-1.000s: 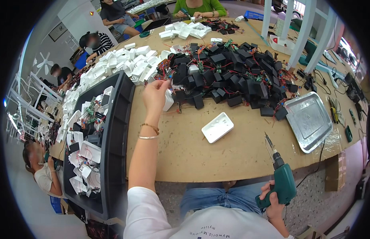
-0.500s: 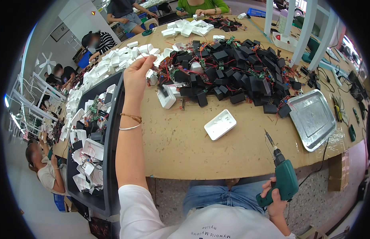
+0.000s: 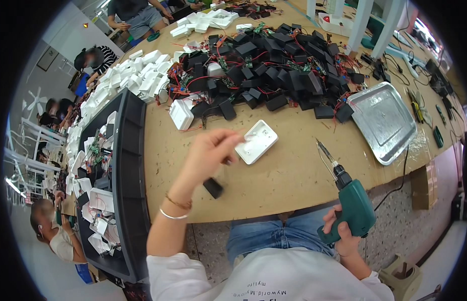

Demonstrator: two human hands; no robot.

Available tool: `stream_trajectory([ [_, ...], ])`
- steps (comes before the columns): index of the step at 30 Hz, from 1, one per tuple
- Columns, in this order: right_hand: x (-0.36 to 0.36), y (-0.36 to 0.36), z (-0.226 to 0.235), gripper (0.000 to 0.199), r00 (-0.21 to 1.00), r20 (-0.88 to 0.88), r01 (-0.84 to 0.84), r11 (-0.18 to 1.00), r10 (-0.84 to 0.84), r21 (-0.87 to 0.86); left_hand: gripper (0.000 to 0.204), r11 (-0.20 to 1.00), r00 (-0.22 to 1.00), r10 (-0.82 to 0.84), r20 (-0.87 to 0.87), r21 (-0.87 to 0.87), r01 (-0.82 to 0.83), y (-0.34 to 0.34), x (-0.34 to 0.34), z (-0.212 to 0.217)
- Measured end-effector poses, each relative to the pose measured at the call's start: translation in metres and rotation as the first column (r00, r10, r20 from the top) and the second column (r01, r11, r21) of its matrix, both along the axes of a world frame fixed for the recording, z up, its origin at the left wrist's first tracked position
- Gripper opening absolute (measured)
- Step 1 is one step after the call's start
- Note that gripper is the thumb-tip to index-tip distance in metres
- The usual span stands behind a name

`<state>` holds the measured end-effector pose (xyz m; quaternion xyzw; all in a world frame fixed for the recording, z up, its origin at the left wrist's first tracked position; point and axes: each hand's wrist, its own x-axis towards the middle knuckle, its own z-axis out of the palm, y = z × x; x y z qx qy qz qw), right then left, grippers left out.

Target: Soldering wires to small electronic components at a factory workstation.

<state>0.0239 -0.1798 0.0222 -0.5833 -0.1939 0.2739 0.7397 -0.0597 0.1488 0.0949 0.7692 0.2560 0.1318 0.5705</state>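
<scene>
My left hand (image 3: 213, 153) is over the table with its fingers pinched and slightly blurred; what they hold is hidden. Just below it, a small black box (image 3: 212, 188) shows by the wrist, and I cannot tell whether it hangs from the hand or rests on the table. The fingertips come up to the left edge of a white plastic case half (image 3: 261, 143), which lies hollow side up. In my right hand (image 3: 341, 231) is a green pistol-shaped soldering gun (image 3: 356, 208), gripped by its handle, its metal tip pointing up and left above the table.
A heap of black boxes with red wires and circuit boards (image 3: 273, 65) spreads across the far table. White cases (image 3: 143, 75) lie left of it. A black crate (image 3: 130, 165) stands at left, a metal tray (image 3: 384, 120) at right. Pliers (image 3: 417, 105) lie beyond. Other people work farther off.
My left hand has come back from the heap toward me, down beside the white case half. A black box now shows below it. The right hand keeps holding the soldering gun. The view has shifted.
</scene>
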Motion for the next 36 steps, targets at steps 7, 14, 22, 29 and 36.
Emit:
stream_trajectory([
  [7,0.002,0.034,0.026,0.054,0.981,0.183,-0.081,0.995,0.071,0.050,0.022,0.908,0.993,-0.084,0.077,-0.404,0.108,-0.069,0.001,-0.014],
  [14,0.009,0.070,0.045,0.026,0.977,0.210,0.003,0.996,0.016,-0.086,0.009,0.969,0.967,-0.176,0.185,0.205,0.138,-0.123,0.001,-0.009],
  [22,0.008,0.066,0.054,0.031,0.996,0.050,0.078,0.997,-0.079,0.025,0.009,0.981,0.959,-0.196,0.203,0.046,0.191,-0.128,0.000,-0.010],
  [29,0.020,0.057,0.056,0.042,0.968,0.020,0.244,0.958,-0.250,0.151,0.013,0.946,0.981,-0.142,0.131,-0.274,0.173,-0.124,0.000,-0.006],
  [36,0.014,0.067,0.057,0.013,0.910,0.414,0.031,0.990,0.028,-0.134,0.012,0.950,0.973,-0.187,0.138,-0.228,0.215,-0.125,-0.004,-0.005],
])
